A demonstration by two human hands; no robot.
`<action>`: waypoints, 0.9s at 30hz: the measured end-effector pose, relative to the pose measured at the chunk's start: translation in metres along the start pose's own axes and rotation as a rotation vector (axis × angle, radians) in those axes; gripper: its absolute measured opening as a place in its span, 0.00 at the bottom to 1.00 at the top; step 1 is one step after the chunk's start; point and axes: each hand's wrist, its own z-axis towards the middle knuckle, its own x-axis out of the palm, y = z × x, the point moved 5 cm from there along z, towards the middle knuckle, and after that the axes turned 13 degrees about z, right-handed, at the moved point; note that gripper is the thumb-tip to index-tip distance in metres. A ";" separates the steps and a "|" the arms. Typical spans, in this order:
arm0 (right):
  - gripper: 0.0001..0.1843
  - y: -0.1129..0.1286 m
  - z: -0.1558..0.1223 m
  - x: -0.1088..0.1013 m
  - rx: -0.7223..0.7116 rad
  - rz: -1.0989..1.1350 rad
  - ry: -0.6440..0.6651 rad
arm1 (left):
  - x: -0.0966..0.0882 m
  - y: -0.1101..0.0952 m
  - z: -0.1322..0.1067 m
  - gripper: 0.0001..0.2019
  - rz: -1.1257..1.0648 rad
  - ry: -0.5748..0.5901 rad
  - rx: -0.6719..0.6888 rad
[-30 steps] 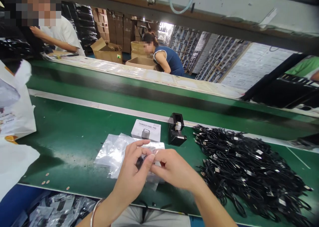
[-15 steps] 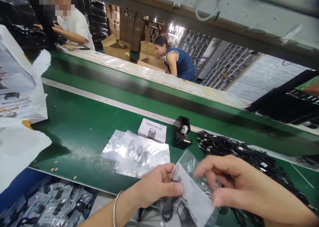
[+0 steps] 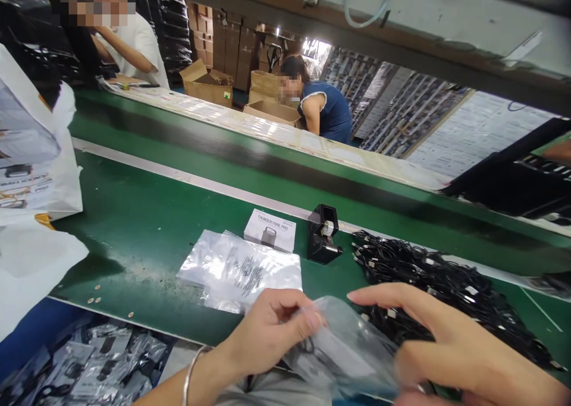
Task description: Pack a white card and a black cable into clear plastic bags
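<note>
- Pinching clear bag (image 3: 350, 326) in L hand's (image 3: 276, 331) grip, approx 5 o'clock in view.
- Poising R hand (image 3: 450, 340) at bag's 3 o'clock, partly blurred; can't tell if grip's empty.
- Seen on desk (image 3: 147, 216) from bag: cable pile (image 3: 459, 302) at 2, tape dispenser (image 3: 320, 239) at 11, flat bags (image 3: 250, 269) at 10.

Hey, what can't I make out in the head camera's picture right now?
All in the head view:
Left hand: some fingers hidden behind the hand itself.
Right hand: partly cut off by the bottom edge.
Held plastic bag: contents unclear through blur and glare.
Flat clear bags: printing too small to read.
Blue bin: cut off by the left edge.
</note>
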 end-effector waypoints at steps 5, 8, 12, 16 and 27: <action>0.05 0.009 0.024 0.010 -0.112 0.067 0.283 | -0.021 -0.010 0.003 0.13 0.096 -0.071 -0.014; 0.14 0.013 0.039 0.020 -0.219 0.403 0.374 | -0.016 -0.002 0.004 0.14 -0.019 -0.010 -0.087; 0.11 -0.008 0.045 0.027 -0.152 0.492 0.135 | -0.015 0.020 0.001 0.14 -0.194 -0.155 -0.224; 0.11 -0.023 0.038 0.033 -0.087 0.426 0.038 | -0.034 0.026 0.000 0.13 -0.093 -0.394 -0.189; 0.03 -0.033 0.035 0.025 -0.088 0.396 -0.060 | -0.050 0.009 0.004 0.13 0.403 -0.590 -0.037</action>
